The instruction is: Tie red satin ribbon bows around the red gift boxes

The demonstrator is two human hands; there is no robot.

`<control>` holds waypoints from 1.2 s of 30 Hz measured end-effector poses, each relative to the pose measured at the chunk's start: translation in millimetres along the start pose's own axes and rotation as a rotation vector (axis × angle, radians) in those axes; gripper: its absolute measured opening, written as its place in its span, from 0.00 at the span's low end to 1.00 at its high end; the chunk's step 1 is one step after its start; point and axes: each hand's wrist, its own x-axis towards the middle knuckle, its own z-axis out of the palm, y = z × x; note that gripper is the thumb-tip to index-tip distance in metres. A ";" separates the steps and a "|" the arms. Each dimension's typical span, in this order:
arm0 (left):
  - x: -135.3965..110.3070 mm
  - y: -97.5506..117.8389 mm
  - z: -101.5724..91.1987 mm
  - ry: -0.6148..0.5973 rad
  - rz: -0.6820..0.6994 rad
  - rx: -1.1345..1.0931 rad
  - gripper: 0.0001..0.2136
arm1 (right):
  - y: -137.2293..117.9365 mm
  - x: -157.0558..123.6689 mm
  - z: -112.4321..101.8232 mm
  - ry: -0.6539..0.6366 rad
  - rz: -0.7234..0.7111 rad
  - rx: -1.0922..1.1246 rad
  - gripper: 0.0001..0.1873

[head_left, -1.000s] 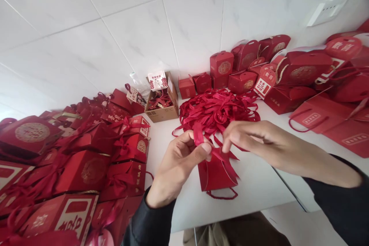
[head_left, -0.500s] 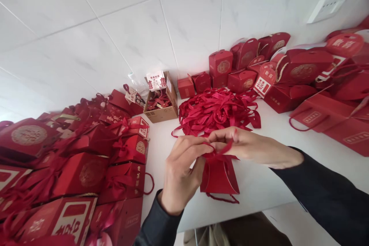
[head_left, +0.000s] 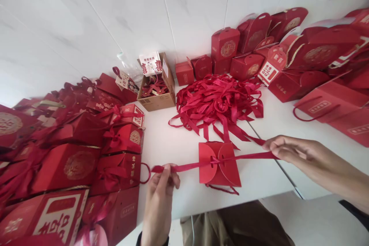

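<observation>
A small red gift box (head_left: 209, 173) stands near the table's front edge, with rounded flaps on top and a twisted cord handle at its near side. Through the slots in its flaps passes a red ribbon (head_left: 187, 167), crossed at the middle and stretched out to both sides. My left hand (head_left: 163, 184) pinches the ribbon's left end between thumb and fingers. Right of the box, my right hand (head_left: 288, 150) is closed on the other end. Just behind the box lies a heap of loose red ribbons (head_left: 219, 102).
Many red boxes tied with bows (head_left: 121, 173) crowd the left side. A cardboard carton (head_left: 158, 102) holding small red items and a printed card stands at the back. More red boxes (head_left: 226, 48) line the tiled wall and fill the right. A seam (head_left: 284, 173) crosses the white table.
My hands, close together over the box before, have moved apart to left and right. The ribbon between them is now drawn out straight, and the box top shows.
</observation>
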 end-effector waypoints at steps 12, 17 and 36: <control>-14.4 -5.2 43.2 -0.224 0.232 0.260 0.19 | -29.0 -2.2 38.5 -0.230 -0.045 0.159 0.22; -7.3 1.6 49.1 -0.224 0.247 0.195 0.15 | -36.3 -2.9 40.2 -0.095 -0.087 0.143 0.20; -1.8 39.8 56.4 -0.233 0.254 0.320 0.21 | -57.2 3.9 24.4 0.048 -0.393 0.049 0.11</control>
